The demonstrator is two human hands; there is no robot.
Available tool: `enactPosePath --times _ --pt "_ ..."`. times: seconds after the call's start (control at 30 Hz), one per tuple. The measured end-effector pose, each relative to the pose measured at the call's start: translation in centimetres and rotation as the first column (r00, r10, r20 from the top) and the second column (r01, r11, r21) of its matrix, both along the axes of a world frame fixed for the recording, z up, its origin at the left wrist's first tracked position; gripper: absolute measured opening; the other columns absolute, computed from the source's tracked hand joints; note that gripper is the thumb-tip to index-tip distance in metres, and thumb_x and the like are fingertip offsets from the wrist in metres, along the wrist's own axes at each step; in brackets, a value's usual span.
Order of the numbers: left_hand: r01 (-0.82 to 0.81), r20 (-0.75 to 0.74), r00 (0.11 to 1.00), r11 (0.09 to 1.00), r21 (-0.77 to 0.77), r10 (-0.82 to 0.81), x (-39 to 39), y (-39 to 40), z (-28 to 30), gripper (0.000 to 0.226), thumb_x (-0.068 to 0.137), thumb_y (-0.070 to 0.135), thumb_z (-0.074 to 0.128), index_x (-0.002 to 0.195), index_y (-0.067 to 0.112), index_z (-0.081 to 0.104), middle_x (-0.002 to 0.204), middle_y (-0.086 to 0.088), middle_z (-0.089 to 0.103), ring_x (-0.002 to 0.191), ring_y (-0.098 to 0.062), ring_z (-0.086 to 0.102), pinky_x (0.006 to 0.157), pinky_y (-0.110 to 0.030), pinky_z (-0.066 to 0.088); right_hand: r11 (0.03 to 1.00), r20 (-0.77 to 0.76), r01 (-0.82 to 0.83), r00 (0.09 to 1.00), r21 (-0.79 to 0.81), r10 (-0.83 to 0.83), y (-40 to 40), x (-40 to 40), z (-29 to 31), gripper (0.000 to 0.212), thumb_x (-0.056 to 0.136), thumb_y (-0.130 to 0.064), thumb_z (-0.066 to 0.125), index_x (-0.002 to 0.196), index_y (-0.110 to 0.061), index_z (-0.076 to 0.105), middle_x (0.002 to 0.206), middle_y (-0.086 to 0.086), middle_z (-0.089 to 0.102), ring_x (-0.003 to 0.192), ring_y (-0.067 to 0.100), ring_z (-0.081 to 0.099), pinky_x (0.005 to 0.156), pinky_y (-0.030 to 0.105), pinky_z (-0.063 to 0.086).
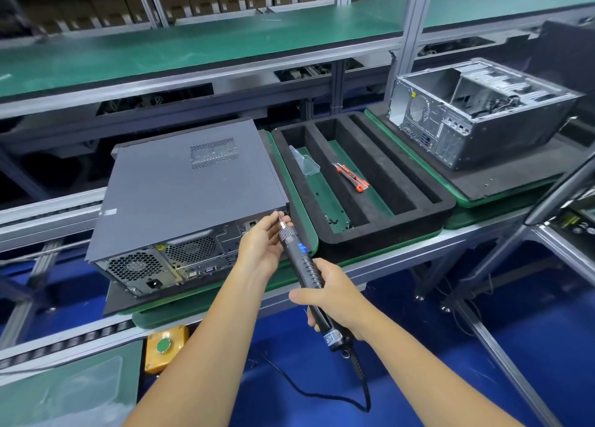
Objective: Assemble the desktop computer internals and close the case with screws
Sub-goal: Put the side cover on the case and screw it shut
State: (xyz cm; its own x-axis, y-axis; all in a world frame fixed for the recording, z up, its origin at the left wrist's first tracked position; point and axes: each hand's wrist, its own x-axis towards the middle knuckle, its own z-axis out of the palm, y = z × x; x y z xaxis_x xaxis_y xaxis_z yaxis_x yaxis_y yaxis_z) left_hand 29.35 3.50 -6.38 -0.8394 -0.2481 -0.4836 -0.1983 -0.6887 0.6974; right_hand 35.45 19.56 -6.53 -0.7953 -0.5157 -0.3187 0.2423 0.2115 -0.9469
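Two hands (262, 244) (335, 298) hold one screwdriver (301, 259) at one closed case (190, 194).

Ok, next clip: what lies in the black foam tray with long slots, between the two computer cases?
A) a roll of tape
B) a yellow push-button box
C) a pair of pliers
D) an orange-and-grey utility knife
D: an orange-and-grey utility knife lies in a middle slot of the black foam tray, beside small black screws and a clear plastic piece.
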Motion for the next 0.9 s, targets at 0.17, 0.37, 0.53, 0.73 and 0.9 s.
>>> enactPosePath --times 0.17,0.37,0.53,0.73,0.9 --pt "0.003 -0.034 0.999 1.000 0.019 -0.002 0.20 -0.03 0.07 0.010 0.091 0.012 0.063 0.089 0.003 0.066 0.078 -0.007 0.071 0.069 -0.016 0.067 0.067 -0.030 0.056 1.000 0.024 0.020 1.000 -0.012 -0.019 -0.74 0.18 0.33 0.043 0.079 -0.030 0.077 0.111 -0.018 0.051 0.082 0.007 0.056 0.052 0.019 0.058 0.050 0.030 0.051" --pt "0.004 -0.029 1.000 1.000 0.009 -0.004 0.30 -0.06 0.44 0.009 0.092 0.010 0.061 0.090 0.002 0.065 0.077 -0.008 0.070 0.070 -0.018 0.065 0.070 -0.030 0.054 1.000 0.060 0.001 0.998 0.005 -0.001 -0.95 0.30 0.56 0.044 0.079 -0.024 0.076 0.113 -0.021 0.048 0.086 0.009 0.058 0.054 0.018 0.059 0.052 0.031 0.053" --pt "0.009 -0.020 1.000 1.000 0.015 -0.008 0.42 -0.07 0.57 0.010 0.092 0.011 0.061 0.092 0.002 0.065 0.078 -0.007 0.071 0.070 -0.017 0.065 0.073 -0.032 0.054 1.000 0.070 0.011 0.997 0.005 -0.011 -1.11 0.28 0.62 0.041 0.080 -0.019 0.073 0.111 -0.023 0.048 0.085 0.009 0.058 0.054 0.018 0.059 0.051 0.031 0.052" --pt "-0.004 -0.040 0.999 1.000 -0.011 0.003 0.63 0.08 0.61 0.013 0.092 0.015 0.062 0.089 0.003 0.065 0.078 -0.007 0.070 0.069 -0.016 0.067 0.066 -0.029 0.057 1.000 0.050 0.019 0.999 0.023 -0.020 -0.88 0.26 0.43 0.038 0.079 -0.020 0.073 0.109 -0.023 0.049 0.083 0.008 0.058 0.052 0.017 0.059 0.050 0.030 0.052" --pt "-0.057 0.045 0.997 0.982 -0.183 0.066 0.28 0.32 0.69 0.011 0.090 0.015 0.066 0.087 0.005 0.068 0.076 -0.005 0.073 0.069 -0.016 0.068 0.059 -0.027 0.055 1.000 0.038 0.006 0.999 0.024 -0.007 -0.63 0.33 0.52 0.038 0.078 -0.020 0.073 0.108 -0.021 0.049 0.085 0.009 0.056 0.052 0.017 0.058 0.050 0.030 0.052"
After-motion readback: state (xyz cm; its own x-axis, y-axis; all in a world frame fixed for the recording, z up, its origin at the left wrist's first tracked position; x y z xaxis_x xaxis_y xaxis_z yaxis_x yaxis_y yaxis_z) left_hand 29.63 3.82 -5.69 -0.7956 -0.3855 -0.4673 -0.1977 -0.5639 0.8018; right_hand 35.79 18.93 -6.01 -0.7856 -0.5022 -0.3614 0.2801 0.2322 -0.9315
